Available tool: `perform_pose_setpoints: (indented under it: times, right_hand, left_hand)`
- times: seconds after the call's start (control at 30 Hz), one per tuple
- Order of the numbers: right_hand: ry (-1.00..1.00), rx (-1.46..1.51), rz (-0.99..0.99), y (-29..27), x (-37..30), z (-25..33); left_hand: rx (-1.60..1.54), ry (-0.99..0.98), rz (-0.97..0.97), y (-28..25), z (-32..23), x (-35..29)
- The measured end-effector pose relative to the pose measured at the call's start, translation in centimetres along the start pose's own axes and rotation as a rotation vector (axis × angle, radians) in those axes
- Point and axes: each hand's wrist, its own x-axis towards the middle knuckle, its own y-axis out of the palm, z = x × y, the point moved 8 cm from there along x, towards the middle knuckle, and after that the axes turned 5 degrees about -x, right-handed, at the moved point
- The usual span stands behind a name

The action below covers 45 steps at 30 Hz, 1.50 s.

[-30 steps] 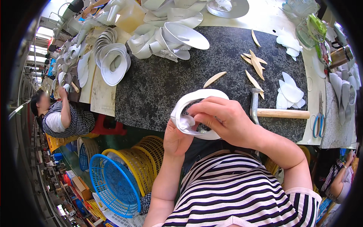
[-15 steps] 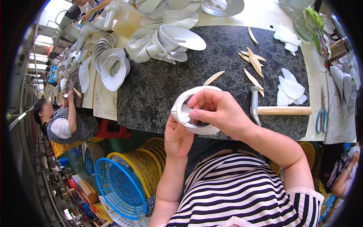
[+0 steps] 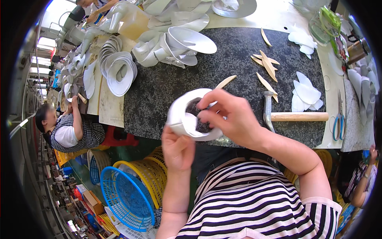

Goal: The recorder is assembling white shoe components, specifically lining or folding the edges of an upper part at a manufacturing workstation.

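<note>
A white ring-shaped piece that looks like a shoe upper (image 3: 180, 111) is held up over the near edge of the dark speckled slab. My left hand (image 3: 178, 149) grips its lower left side, thumb and fingers closed on the rim. My right hand (image 3: 232, 115) is at the right side, fingers curled about the rim and tips in the opening; motion blurs it slightly. Just beyond the piece lies a pale crescent-shaped strip (image 3: 227, 81). A hammer (image 3: 298, 116) with a wooden handle rests right of my right hand.
More crescent strips (image 3: 268, 67) and thin white cut pieces (image 3: 305, 93) lie on the slab (image 3: 234, 47). White uppers (image 3: 119, 73) are stacked at the left. Blue-handled scissors (image 3: 339, 126) lie at the right edge. Baskets (image 3: 127, 195) stand below left; a co-worker (image 3: 65, 131) sits left.
The white upper has moved left and tilted, showing more of its outer wall. My left hand went left with it. The right fingertips, pinched inside before, are now slightly apart.
</note>
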Motion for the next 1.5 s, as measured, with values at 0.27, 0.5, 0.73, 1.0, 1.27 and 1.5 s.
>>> perform_pose_setpoints:
  times: [0.27,0.5,0.73,1.0,1.27,1.5]
  right_hand:
    - [-0.948,-0.855,0.171,0.3,-4.2,5.9]
    - [-0.833,-1.456,0.445,-2.1,-6.5,1.7]
    - [-0.756,-1.421,0.550,-0.4,-6.2,0.4]
    - [-0.816,-1.505,0.572,1.6,-6.2,0.1]
    - [-0.734,-1.551,0.559,2.1,-6.2,-0.4]
    - [-0.706,-1.562,0.531,2.3,-5.9,-0.5]
  left_hand:
    - [1.966,1.005,0.888,7.4,2.5,-1.6]
    - [2.429,1.029,1.163,6.4,6.1,-5.1]
    - [1.987,0.697,0.878,7.8,3.2,-3.3]
    - [2.120,0.540,0.576,7.5,3.0,-1.3]
    - [2.152,0.712,0.681,5.9,3.6,-1.7]
    - [2.112,0.839,0.709,5.3,3.9,-2.2]
